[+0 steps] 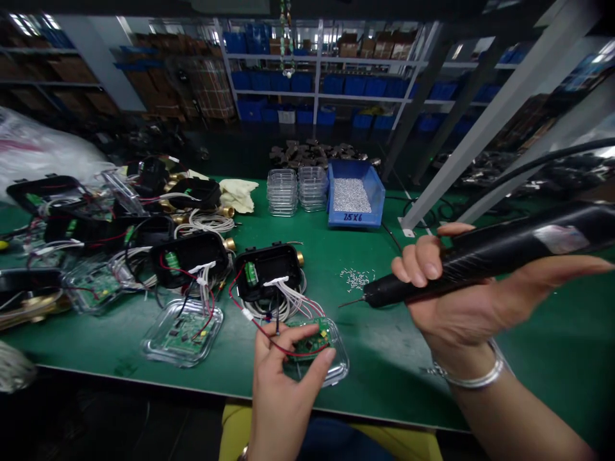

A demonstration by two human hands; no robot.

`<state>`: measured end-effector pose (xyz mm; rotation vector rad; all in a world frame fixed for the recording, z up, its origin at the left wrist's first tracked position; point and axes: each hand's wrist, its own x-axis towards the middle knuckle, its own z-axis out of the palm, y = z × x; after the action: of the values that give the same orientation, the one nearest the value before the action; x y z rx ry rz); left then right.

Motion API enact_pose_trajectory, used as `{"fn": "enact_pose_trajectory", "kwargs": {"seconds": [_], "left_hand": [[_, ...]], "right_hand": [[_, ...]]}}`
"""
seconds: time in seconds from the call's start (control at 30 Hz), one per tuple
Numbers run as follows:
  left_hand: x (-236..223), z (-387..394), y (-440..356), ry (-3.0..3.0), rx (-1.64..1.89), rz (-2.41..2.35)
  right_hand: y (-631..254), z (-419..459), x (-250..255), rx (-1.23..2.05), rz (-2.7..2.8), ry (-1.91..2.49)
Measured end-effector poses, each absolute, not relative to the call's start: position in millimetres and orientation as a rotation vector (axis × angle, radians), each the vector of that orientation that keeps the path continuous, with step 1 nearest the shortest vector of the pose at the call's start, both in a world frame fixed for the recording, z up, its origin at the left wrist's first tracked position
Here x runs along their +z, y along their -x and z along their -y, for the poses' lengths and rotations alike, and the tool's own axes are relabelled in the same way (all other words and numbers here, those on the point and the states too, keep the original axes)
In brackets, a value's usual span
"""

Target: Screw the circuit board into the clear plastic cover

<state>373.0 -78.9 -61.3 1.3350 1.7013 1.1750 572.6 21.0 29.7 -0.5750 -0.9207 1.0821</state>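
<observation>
My right hand [461, 301] is wrapped round a black electric screwdriver [504, 246], its thin bit pointing left beside a small pile of screws [356, 279]. With thumb and fingers, my left hand [288, 378] grips a green circuit board [310, 342] at its edges. That board sits in or just over a clear plastic cover [342, 358]; its exact seating is hidden by my fingers. Red, black and white wires run from the board to an open black housing [266, 272] behind it, which has a green cylinder inside and a brass fitting at its side.
More black housings [192, 259] with wires crowd the left of the green table [384, 384]. Another clear cover with a board [182, 333] lies left of my hand. Stacked clear covers [282, 193] and a blue screw bin [355, 195] stand behind. A metal post [480, 134] rises at right.
</observation>
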Motion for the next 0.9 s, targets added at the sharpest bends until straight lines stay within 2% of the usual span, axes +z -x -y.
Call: {"fn": "enact_pose_trajectory", "kwargs": {"seconds": [0.33,0.9], "left_hand": [[-65,77,-374,-1.295,1.218,-1.506],[-70,78,-364,-1.589,1.151,-1.549]], "right_hand": [[-549,2,41,1.247,0.811,0.482],[-549,12,43,1.261,0.960,0.521]]}}
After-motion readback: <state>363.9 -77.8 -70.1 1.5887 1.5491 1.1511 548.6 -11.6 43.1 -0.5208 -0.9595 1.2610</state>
